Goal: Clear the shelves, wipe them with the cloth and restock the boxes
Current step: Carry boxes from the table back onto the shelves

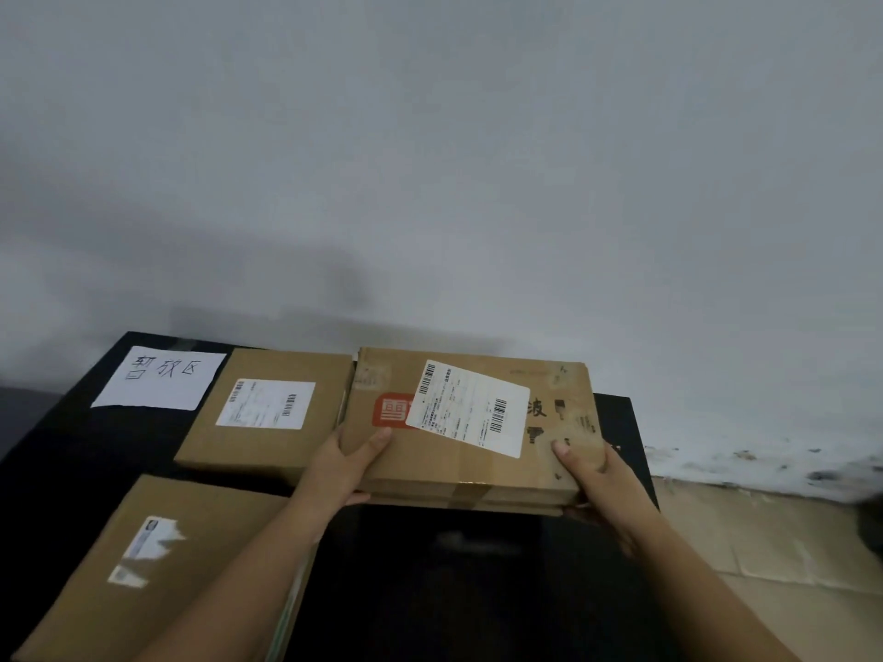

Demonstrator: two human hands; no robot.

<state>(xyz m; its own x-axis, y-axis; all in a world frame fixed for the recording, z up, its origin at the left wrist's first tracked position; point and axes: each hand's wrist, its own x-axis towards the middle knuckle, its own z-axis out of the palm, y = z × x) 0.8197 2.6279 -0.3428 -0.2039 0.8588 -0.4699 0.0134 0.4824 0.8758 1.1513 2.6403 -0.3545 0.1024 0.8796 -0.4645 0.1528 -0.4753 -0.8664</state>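
1. At the far left of the table (pixel 454 590), a white sign (pixel 160 377) with handwritten characters lies flat.
2. Just right of the sign lies the mid box (pixel 265 413), label up. In front of it, at the near left edge, lies the near box (pixel 157 566), which has a torn label.
3. Our left hand (pixel 344 463) grips the near left corner of the box (pixel 473 422), thumb on top and fingers curled beneath. This box is at the back right of the table, just beside the mid box. We cannot tell whether it rests on the table or hangs just above it.
4. Our right hand (pixel 590 470) grips the near right corner the same way.
5. Right of the table, flattened cardboard (pixel 764 532) covers the floor.

Status: we judge the task to be in the clearing step. Two boxes are parked by the sign and a third is in hand. No shelf or cloth is in view, so wiping and restocking appear not yet done.
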